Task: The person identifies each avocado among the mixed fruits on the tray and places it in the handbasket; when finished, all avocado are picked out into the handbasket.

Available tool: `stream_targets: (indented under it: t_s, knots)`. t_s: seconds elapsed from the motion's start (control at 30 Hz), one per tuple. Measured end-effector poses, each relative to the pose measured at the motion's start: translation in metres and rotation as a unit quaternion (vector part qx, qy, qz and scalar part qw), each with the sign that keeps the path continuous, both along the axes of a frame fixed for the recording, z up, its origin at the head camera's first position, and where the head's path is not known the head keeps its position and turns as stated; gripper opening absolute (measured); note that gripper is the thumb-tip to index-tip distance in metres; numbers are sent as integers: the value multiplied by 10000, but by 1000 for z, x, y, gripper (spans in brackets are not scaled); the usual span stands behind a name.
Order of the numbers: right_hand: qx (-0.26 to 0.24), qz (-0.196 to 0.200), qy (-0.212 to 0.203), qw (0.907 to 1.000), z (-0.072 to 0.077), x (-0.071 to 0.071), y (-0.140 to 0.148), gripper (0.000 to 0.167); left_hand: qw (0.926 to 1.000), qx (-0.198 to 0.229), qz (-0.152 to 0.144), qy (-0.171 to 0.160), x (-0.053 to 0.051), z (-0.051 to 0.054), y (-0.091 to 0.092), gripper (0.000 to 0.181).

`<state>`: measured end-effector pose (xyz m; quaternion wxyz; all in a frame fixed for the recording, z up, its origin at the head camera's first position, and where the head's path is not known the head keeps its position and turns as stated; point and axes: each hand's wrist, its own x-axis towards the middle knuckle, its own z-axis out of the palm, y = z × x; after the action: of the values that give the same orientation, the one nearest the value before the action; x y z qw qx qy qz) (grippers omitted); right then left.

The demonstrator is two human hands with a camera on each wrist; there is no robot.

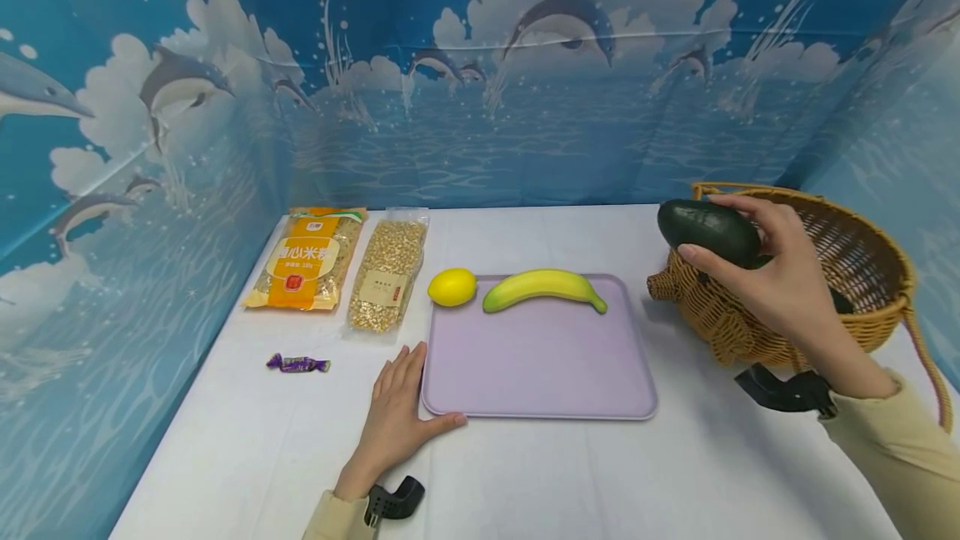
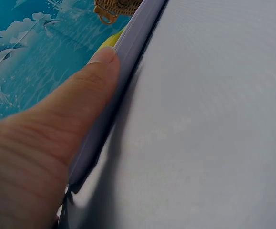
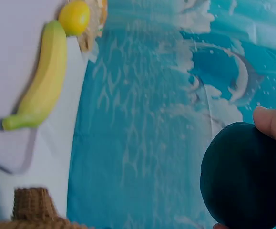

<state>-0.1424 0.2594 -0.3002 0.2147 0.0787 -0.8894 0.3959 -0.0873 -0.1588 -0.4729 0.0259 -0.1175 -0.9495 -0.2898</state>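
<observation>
Above the near side of a wicker basket (image 1: 885, 273), my right hand (image 1: 787, 269) grips a dark green avocado (image 1: 708, 232) between thumb and fingers. The right wrist view shows the avocado (image 3: 245, 176) close up, with fingertips at its edge. My left hand (image 1: 401, 407) lies at the lower left corner of a lilac tray (image 1: 540, 373), fingers straight along its side and thumb (image 2: 87, 83) against its front rim. On the tray, a yellow-green banana (image 1: 543, 286) lies along the back edge. A lemon (image 1: 452, 287) sits at the tray's back left corner.
Left of the tray lie an orange-labelled bag of grain (image 1: 303, 261), a clear packet of grain (image 1: 386, 277) and a purple-wrapped candy (image 1: 298, 363). Something dark sits inside the basket, partly hidden by my right arm. A dolphin-printed curtain (image 1: 487, 148) surrounds the white table.
</observation>
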Motion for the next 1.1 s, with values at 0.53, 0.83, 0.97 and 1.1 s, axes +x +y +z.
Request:
stream_targets:
  t_s: [0.53,0.83,0.97,1.1]
  knots:
    - [318,-657,141,9972,4,-4,53,61,10000,-42,-17,46,-1,-2,-1,116]
    - [660,-878,-213,9937,6,-3,81,63,10000,-34,-18,64,-1,-3,-1,116]
    - [791,-1115,-401,9898,6,-3,89,66,10000,-38,-6,43,-1,-4,-1,116]
    - [941,-1357,-401,9855,3,-4,96,68,10000,-53,-12,80,-1,-4,-1,116]
